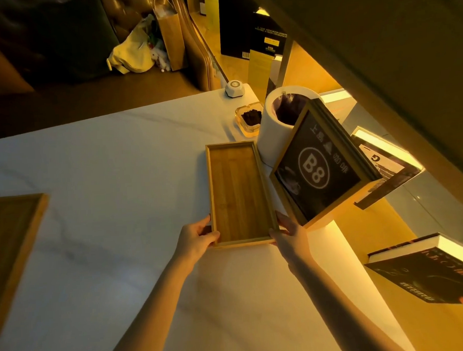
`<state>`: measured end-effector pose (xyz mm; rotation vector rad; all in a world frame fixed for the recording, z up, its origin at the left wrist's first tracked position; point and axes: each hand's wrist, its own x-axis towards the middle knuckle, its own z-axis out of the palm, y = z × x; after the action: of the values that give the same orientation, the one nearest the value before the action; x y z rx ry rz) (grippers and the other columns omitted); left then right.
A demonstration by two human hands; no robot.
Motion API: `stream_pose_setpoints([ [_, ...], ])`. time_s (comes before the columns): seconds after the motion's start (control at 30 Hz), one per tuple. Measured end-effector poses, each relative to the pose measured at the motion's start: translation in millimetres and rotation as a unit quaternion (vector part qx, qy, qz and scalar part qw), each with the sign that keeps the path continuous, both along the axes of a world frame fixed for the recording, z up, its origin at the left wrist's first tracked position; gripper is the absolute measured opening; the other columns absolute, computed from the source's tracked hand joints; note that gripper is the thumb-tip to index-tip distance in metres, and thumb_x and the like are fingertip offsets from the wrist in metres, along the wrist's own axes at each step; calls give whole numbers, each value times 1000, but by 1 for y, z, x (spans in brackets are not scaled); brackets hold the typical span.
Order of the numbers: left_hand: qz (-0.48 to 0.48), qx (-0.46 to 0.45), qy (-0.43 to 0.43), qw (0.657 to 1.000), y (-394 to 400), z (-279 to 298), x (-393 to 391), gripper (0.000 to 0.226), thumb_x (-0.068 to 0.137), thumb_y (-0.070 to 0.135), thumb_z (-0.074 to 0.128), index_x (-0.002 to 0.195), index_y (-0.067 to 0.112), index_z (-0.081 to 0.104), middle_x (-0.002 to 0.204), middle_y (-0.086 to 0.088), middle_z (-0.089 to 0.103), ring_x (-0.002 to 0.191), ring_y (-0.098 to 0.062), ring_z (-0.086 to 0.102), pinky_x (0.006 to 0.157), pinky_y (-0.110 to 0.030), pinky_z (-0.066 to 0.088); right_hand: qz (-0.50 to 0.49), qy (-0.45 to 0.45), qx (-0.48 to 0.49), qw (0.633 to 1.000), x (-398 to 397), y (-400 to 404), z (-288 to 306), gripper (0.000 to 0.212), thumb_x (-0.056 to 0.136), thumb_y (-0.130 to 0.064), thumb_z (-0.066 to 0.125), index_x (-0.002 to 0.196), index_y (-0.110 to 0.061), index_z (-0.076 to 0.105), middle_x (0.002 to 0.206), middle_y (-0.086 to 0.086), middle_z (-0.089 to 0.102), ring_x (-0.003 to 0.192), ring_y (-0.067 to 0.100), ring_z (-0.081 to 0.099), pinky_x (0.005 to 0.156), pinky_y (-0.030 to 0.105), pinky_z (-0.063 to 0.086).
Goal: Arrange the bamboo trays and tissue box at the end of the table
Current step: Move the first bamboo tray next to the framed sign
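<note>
Both hands (pixel 198 237) (pixel 288 232) grasp bamboo tray (pixel 239 191) near worktop's (pixel 118 181) 1 o'clock end; second tray (pixel 11 251) at 9 o'clock unplaced.

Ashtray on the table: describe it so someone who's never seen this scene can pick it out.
Start at the white marble table and follow it to its far right corner. Between the small white call button and the tall white cylindrical bin sits the ashtray. It is the only clear glass piece there: low, square, with dark contents.

A second bamboo tray (pixel 13 256) is cropped by the left edge; small print beside the sign's (pixel 319 165) "B8" is unreadable.
</note>
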<state>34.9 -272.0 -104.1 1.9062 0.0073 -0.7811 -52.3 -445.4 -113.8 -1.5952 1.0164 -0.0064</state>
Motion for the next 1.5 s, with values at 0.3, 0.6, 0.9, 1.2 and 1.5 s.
stream_pose_setpoints([
  [0.3,-41,82,-101,991,-7,-6,-3,39,78,7,61,116,11,58,94,-13,59,92,-27,57,79,-31,42,79,27,-247,966,-1,9,-16,35,91,-1,43,125,-7,50,120,17,60,109,30,57,84,32,49],
  [0.6,-83,135,-156,975,-8,-20,-5,42,81,10,59,122,11,53,109,-20,55,100,-30,55,82,-26,38,97,47,-303,947,-4,14,-15,36,92,-3,45,127,-4,47,119,22,57,109,35,55,88,36,49],
  [0.9,-137,211,-342,905,2,-33,-40,49,87,17,52,133,7,37,134,-19,48,119,-31,51,97,-37,46,205,25,-441,873,-35,38,-13,51,84,-17,62,131,-8,44,139,13,49,129,34,44,103,46,39],
  [1.2,-195,247,-313,896,-1,-37,-48,52,94,22,34,140,7,14,151,-15,25,141,-29,20,114,-48,17,346,84,-454,817,-68,32,-38,61,89,-47,15,141,-16,21,147,1,14,137,24,17,107,44,15],
  [1.5,-210,247,-304,896,-10,-36,-54,53,95,24,31,141,9,11,153,-12,22,141,-26,18,115,-45,16,346,72,-451,820,-70,19,-39,67,88,-51,-2,142,-17,20,147,0,11,137,24,13,108,43,15],
])
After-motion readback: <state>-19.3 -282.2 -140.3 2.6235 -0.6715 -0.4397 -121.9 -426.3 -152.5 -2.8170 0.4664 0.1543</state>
